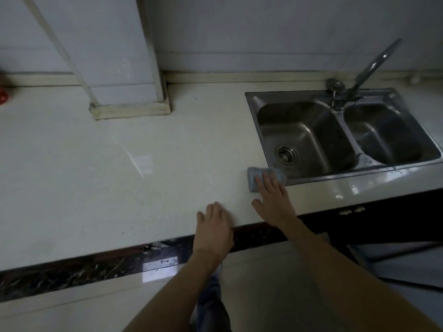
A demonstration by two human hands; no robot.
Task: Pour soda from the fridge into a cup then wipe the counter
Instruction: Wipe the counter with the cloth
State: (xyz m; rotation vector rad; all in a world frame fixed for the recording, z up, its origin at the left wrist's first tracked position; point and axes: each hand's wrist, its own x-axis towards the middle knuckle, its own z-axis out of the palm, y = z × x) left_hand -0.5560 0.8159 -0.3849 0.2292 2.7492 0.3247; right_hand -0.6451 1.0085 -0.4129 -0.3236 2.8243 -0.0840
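Observation:
A small blue-grey cloth (254, 178) lies on the pale counter (119, 164) at the near left corner of the sink. My right hand (273, 200) presses flat on the cloth, fingers spread over it and pointing away from me. My left hand (213, 226) rests palm down on the counter's front edge, to the left of the right hand, holding nothing. No cup and no soda are in view.
A steel double sink (263, 137) with a tap (369, 68) fills the right side. A white boxed column (124, 97) stands on the counter at the back left. A red object (3, 97) shows at the far left edge. The counter's dark front edge (72, 271) runs below.

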